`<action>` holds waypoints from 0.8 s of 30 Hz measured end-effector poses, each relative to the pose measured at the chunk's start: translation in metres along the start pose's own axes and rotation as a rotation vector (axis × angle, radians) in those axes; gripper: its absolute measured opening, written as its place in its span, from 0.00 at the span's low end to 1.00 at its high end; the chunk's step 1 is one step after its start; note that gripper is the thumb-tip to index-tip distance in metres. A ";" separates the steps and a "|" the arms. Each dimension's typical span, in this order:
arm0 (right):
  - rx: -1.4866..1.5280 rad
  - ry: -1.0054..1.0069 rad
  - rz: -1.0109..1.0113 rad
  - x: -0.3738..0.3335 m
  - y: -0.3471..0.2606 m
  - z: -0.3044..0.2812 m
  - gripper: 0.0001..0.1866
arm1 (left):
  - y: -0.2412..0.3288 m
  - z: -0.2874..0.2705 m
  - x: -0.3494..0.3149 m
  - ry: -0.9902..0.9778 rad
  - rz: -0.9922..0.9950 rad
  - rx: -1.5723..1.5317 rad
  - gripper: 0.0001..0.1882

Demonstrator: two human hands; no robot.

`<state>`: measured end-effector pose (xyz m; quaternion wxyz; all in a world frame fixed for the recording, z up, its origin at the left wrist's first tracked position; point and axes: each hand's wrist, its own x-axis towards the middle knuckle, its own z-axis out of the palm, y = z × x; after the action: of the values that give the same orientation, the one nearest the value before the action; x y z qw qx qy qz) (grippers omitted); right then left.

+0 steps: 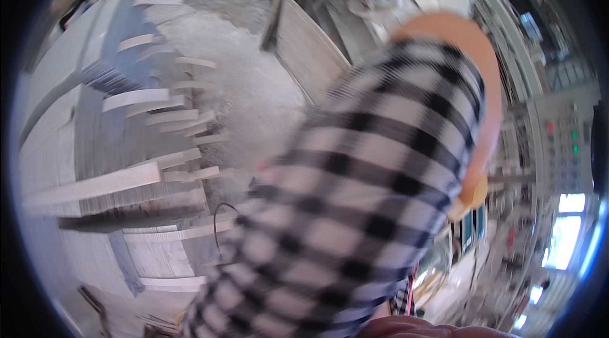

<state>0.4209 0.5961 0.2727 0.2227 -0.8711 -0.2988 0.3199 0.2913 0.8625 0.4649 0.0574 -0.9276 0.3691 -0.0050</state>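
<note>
A black-and-white checked sleeve (355,173) fills the middle of the view, running from the lower left to the upper right. It is blurred, and I cannot tell for sure whose arm or body it covers. Behind its far end curves a smooth orange shape (487,91), with a yellowish piece (472,193) below; their kind is unclear. At the lower edge, what looks like my right hand (431,328) shows only in part, very close, its fingers cut off by the frame. Nothing held can be made out. My left hand does not show.
Stacked pale slabs (54,52) stand at the left, with spacer strips (136,98) jutting from them. A flat board (311,46) leans at the top, beside machinery. A control panel (561,141) with lit buttons and bright windows (564,236) are at the right.
</note>
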 end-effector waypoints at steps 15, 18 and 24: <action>0.038 0.161 -0.314 0.046 -0.175 -0.014 0.11 | 0.075 -0.001 0.030 0.176 -0.027 0.006 0.18; 0.057 0.268 -0.413 0.051 -0.210 -0.013 0.11 | 0.116 -0.011 0.028 0.174 0.057 0.059 0.18; 0.050 0.233 -0.369 0.011 -0.168 0.036 0.12 | 0.135 -0.001 0.047 0.228 0.116 0.081 0.18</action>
<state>0.3396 0.7315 0.3406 0.3319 -0.8269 -0.4175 0.1780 0.2334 0.7330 0.4492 0.0527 -0.8951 0.4256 -0.1220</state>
